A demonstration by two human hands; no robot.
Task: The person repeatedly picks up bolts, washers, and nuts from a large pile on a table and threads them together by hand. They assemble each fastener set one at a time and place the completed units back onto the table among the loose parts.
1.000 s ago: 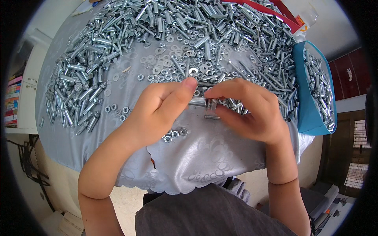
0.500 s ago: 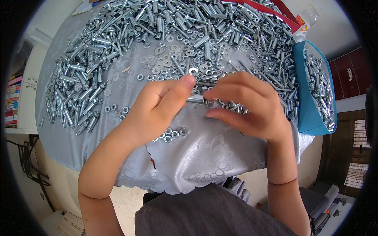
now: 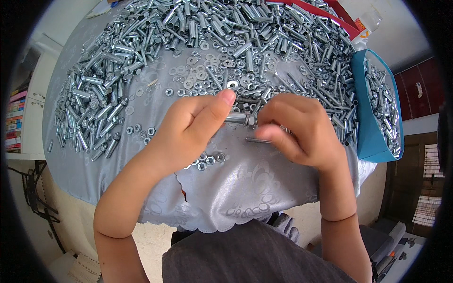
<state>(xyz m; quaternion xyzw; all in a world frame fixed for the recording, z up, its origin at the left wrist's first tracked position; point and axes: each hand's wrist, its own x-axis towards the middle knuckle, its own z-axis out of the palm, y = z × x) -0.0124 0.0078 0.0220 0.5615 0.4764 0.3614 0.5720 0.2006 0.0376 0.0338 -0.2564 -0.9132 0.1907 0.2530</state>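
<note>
My left hand (image 3: 193,123) is closed around a metal sleeve anchor (image 3: 234,118), thumb along its upper side. The anchor lies sideways, and its right end, with a washer and nut (image 3: 250,121), sticks out toward my right hand. My right hand (image 3: 297,129) hovers just right of that end, fingers bent and thumb slightly apart, with nothing visible between them. Below its thumb a thin metal rod (image 3: 256,140) lies on the cloth. Several loose nuts (image 3: 210,159) sit together on the cloth right of my left wrist.
A large heap of metal sleeves and bolts (image 3: 203,23) curves round the far side of the grey tablecloth (image 3: 255,188). Washers (image 3: 200,75) and nuts lie scattered inside it. A blue box (image 3: 362,108) of metal parts stands at the right, a red tray (image 3: 347,21) behind it.
My right hand has drawn back to the right from the anchor's end, its fingers curling in more, so the nut shows. My left hand stays nearly in place with the anchor.
</note>
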